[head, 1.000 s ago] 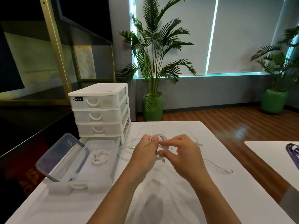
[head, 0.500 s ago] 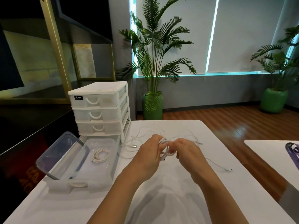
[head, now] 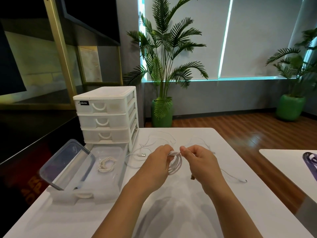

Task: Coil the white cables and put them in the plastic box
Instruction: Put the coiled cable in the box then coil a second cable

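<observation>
Above the white table's middle, my left hand (head: 158,163) pinches the top of a coiled white cable (head: 175,164), whose loops hang down between both hands. My right hand (head: 199,159) grips the same coil's top from the right side. To the left stands an open clear plastic box (head: 118,172) with one coiled white cable (head: 106,166) lying inside. Loose white cables (head: 159,140) sprawl on the table behind my hands, and one cable end (head: 240,179) trails off to the right.
The box's clear lid (head: 66,163) leans against its left side. A white three-drawer unit (head: 106,115) stands behind the box. A small brown object (head: 192,177) lies by my right wrist. A second table (head: 288,162) is at the right, potted palms beyond.
My hands have shifted slightly apart, and the coil now hangs in plain view between them. My right hand's fingers have closed at the coil's top.
</observation>
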